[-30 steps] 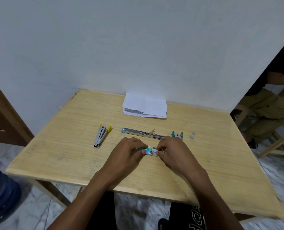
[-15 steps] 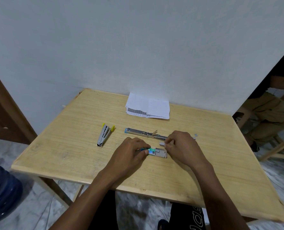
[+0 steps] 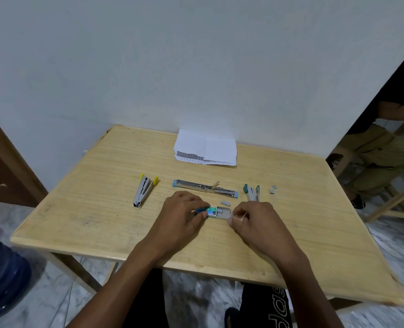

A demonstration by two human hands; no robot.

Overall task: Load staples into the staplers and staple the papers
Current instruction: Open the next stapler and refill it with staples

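Observation:
A small staple box [image 3: 218, 212] lies open on the wooden table [image 3: 101, 209] between my hands. My left hand [image 3: 182, 216] pinches its blue-green left end. My right hand [image 3: 255, 221] has curled fingers touching the box's right end. One grey staple strip [image 3: 225, 203] lies just behind the box. Behind that, a long blue stapler [image 3: 205, 188] lies opened flat. A yellow stapler [image 3: 145, 192] lies open at the left and a green stapler [image 3: 251, 192] at the right. Folded white papers [image 3: 205, 147] rest by the wall.
Two loose staple bits [image 3: 273, 189] lie right of the green stapler. A person sits on a wooden stool [image 3: 385, 197] past the table's right side. A blue water jug [image 3: 0, 275] stands on the floor at the lower left. A brown door frame [image 3: 4, 166] is left.
My right hand left the box, reached back toward the long stapler, then returned to the box's right end. A staple strip now lies behind the box. The left hand kept its hold.

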